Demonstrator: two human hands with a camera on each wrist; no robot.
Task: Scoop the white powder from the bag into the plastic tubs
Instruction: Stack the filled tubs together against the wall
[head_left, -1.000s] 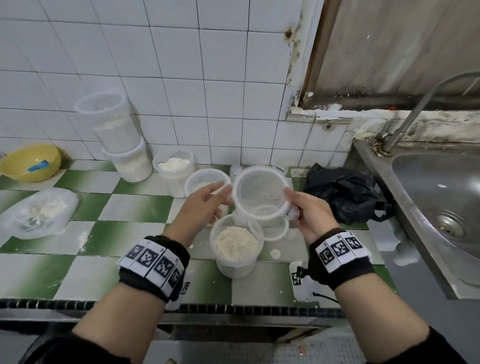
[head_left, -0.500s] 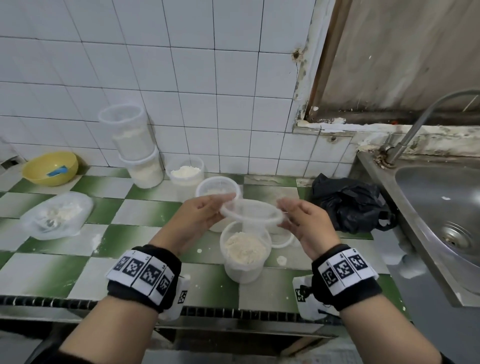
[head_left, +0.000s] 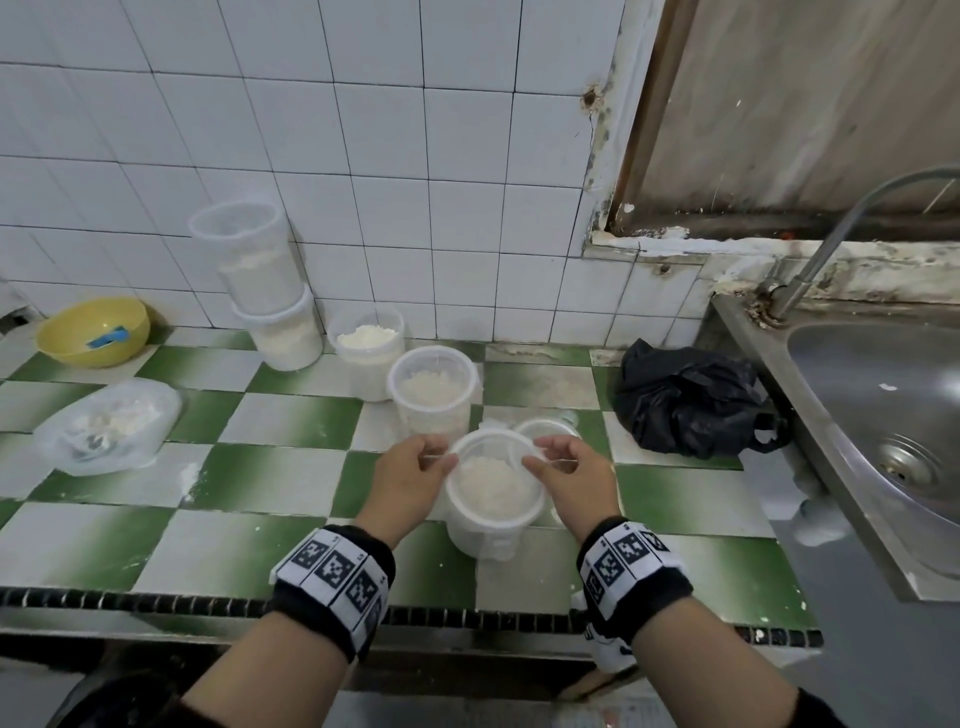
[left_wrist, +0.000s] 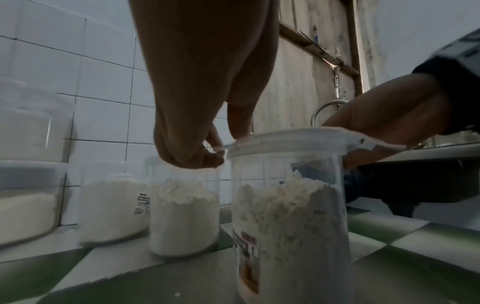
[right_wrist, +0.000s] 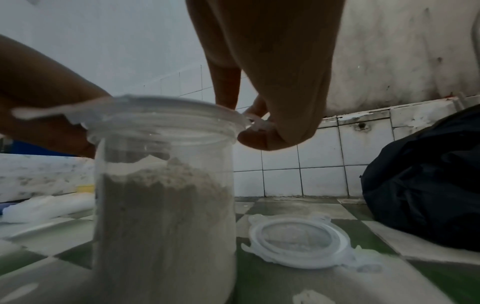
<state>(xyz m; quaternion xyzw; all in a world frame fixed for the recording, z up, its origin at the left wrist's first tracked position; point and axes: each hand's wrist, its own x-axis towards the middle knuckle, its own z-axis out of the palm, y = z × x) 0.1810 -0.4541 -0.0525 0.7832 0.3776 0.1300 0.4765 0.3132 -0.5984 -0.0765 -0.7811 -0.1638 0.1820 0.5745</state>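
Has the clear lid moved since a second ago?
Yes. The lid, pinched by left hand and right hand, has come down from tilted above the powder-filled tub to lie flat on its rim.

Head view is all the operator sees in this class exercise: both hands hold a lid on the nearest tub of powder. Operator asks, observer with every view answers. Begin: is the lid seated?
Observer: In the left wrist view the lid lies on the tub rim, its edge tab sticking out at the right; sealed or not, I cannot tell.
Operator: How is the left hand's grip?
Observer: The left hand pinches the lid's edge with thumb and fingertips.
Operator: What lies right of the tub?
Observer: In the right wrist view, a spare lid lies flat on the counter.
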